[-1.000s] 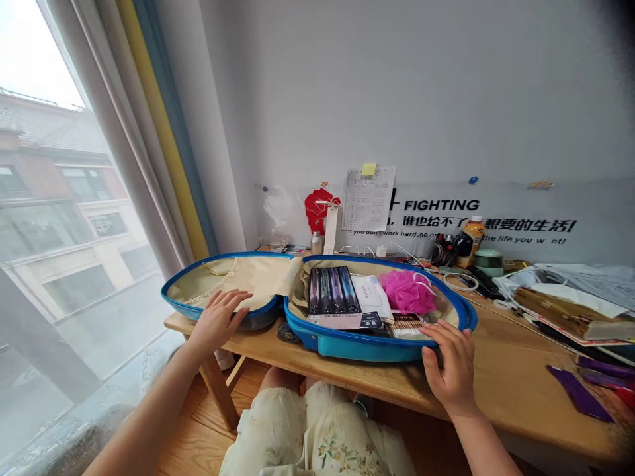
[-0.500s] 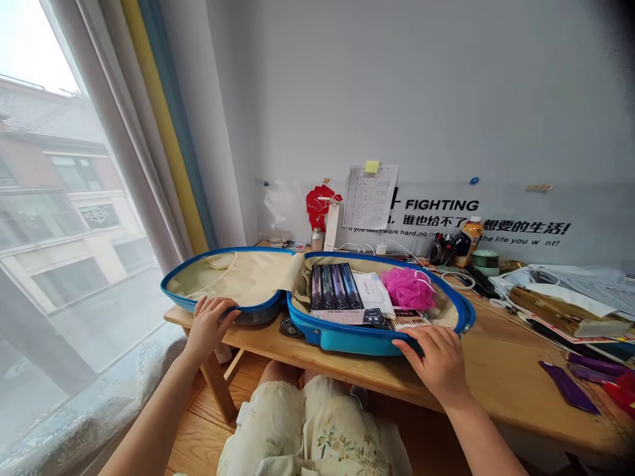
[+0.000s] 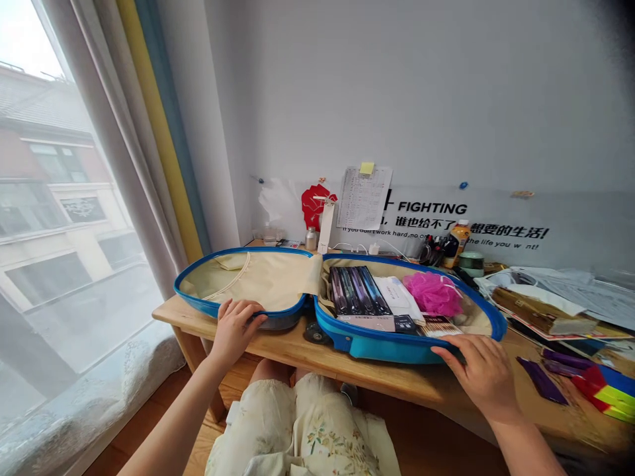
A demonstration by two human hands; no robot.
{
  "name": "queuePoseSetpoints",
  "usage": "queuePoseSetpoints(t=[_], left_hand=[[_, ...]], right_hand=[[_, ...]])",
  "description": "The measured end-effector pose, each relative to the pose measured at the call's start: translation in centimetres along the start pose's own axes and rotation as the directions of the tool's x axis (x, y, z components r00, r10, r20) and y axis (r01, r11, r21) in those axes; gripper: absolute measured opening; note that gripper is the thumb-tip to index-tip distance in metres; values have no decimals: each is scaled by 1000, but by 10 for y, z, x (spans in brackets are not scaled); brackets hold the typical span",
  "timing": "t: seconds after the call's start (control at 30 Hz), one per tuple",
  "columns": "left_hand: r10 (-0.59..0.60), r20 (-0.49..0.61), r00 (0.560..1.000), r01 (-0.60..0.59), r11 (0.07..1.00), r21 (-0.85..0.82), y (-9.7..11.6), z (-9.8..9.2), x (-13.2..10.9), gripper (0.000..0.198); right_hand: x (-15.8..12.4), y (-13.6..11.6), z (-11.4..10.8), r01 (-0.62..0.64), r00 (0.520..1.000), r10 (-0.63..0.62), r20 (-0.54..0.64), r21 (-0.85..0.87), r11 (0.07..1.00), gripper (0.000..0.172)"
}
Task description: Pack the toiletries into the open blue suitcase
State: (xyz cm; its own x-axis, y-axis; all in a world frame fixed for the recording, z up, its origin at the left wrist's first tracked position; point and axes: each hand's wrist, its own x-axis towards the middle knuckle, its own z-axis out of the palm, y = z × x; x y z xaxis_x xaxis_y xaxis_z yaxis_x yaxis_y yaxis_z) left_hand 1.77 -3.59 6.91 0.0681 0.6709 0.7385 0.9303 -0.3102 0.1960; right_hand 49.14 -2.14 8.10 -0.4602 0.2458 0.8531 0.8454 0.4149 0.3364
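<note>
A small blue suitcase lies opened flat on a wooden desk [image 3: 317, 360]. Its left half [image 3: 198, 301] shows only beige lining. My left hand [image 3: 235, 327] grips the near rim of that half, fingers curled over the edge. The right half [image 3: 377, 345] holds a dark box of toothbrushes [image 3: 358, 291], a white packet [image 3: 399, 297], a pink bath pouf [image 3: 433, 294] and a small striped box [image 3: 437, 325]. My right hand [image 3: 483, 370] rests on the near right rim of that half, fingers bent over it.
Papers and folders [image 3: 546, 307], purple strips [image 3: 540, 380] and coloured sheets [image 3: 610, 390] lie on the desk's right. Bottles, a green jar [image 3: 470, 263] and cables stand along the wall. A curtained window [image 3: 74, 218] is on the left. My lap is under the desk.
My left hand came off the beige lining and took the lid's near rim. The suitcase and both hands sit further right in view as my head turned left.
</note>
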Motion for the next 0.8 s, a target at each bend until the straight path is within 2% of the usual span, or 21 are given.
queuePoseSetpoints(t=[0.1,0.23,0.33,0.4,0.47,0.53,0.57,0.67,0.7,0.73,0.8], left_hand=[[44,-7,999,-44,999,-26,22,7,3,22],[74,-24,997,-75,995,-71,49,18,5,18],[78,-33,996,-81,991,-106,65,26,4,18],[75,-27,997,-78,989,-126,74,31,4,19],[71,-18,997,-72,988,-136,81,35,4,20],[71,-16,997,-73,988,-138,89,39,5,21],[75,-14,997,-77,988,-137,92,40,5,22],[103,3,995,-102,985,-139,100,43,4,22],[119,8,993,-116,983,-141,100,43,3,22],[141,10,990,-139,980,-144,100,43,2,22],[193,-5,981,-192,971,-142,95,41,-1,26]], right_hand=[[-14,20,-10,-14,999,15,36,-17,1000,35],[-31,46,-27,-125,985,126,118,-19,992,42],[-31,57,-40,-267,942,253,219,35,963,49],[-19,59,-44,-395,886,370,280,39,918,55],[2,59,-42,-518,811,493,316,-4,855,58],[29,60,-33,-606,714,584,386,-77,792,55],[43,61,-27,-633,646,612,456,-127,764,53],[76,66,-3,-638,376,623,686,-296,711,48],[83,68,6,-624,303,611,731,-332,707,47],[87,70,14,-611,252,597,762,-353,708,46],[90,71,27,-595,202,576,792,-368,715,44]])
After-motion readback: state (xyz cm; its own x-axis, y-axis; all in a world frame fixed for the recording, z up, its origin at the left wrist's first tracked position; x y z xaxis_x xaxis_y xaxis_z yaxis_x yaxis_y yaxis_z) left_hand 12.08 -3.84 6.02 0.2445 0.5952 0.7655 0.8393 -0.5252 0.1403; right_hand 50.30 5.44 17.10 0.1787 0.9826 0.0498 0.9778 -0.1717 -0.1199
